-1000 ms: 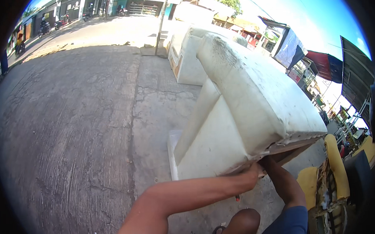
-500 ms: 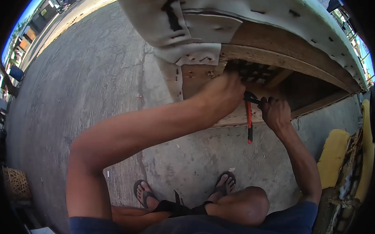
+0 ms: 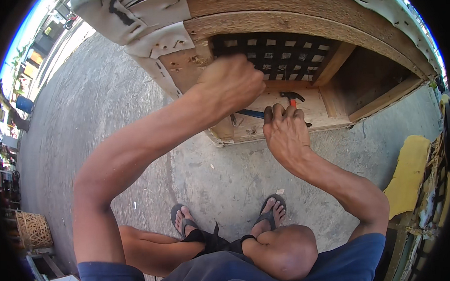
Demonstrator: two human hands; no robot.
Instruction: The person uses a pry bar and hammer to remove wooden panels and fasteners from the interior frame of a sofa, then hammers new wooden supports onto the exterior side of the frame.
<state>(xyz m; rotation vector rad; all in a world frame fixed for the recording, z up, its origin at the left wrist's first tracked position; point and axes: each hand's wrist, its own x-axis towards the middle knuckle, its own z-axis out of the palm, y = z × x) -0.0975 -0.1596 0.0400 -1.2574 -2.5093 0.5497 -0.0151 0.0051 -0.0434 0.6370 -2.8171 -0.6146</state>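
Observation:
My left hand (image 3: pixel 235 80) is curled into a fist, back toward me, over the left part of an opening in the wooden furniture frame (image 3: pixel 300 21). Whatever its fingers hold, if anything, is hidden. My right hand (image 3: pixel 286 126) is wrapped round a slim blue tool (image 3: pixel 251 113) with a dark end showing beyond the little finger; I cannot make out its exact kind. Beyond that hand lies a claw hammer (image 3: pixel 293 96) with a dark head and red handle, on the lower wooden board (image 3: pixel 257 132). The hand covers much of the handle.
Dark woven webbing (image 3: pixel 276 54) spans the back of the opening. White stapled covering (image 3: pixel 153 14) hangs over the upper left corner. To the right lie yellow foam (image 3: pixel 409 173) and worn frame pieces. A woven basket (image 3: pixel 34 229) stands at far left on the concrete.
The furniture sits further left in view, and more webbing shows. My left hand has lifted away from the tool to the upper left; my right hand has moved left, now over the hammer's handle.

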